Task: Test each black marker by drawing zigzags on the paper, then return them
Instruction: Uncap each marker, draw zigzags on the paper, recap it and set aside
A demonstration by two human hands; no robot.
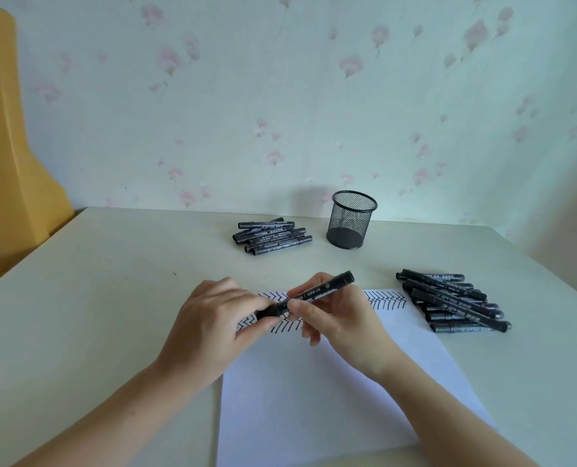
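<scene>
Both hands meet over the top of the paper (331, 399), sharing one black marker (317, 293) that slants up to the right, clear of the sheet. Left hand (209, 328) pinches the lower end w/ fingertips, grip clenched on the marker; right hand (334, 318) holds the barrel btwn thumb and fingers, grip also grasping the marker. Can't tell if the cap is on or coming off, since the fingers cover that end. Rows of zigzags (386, 302) run across the top strip of the paper, partly hidden under the hands. Mesh cup (352, 220) stands upright at the back of the tabletop (111, 298), near the wall; thru the mesh it looks to have no markers inside. Just left of the cup, a small pile of markers (272, 236) lies flat on the tabletop, approx. half a dozen. A bigger pile (455, 303) lies to the right of the paper, touching or just beside its top right edge, markers stacked across each other. Yellow object (7, 129) at far left, beyond the tabletop edge.
</scene>
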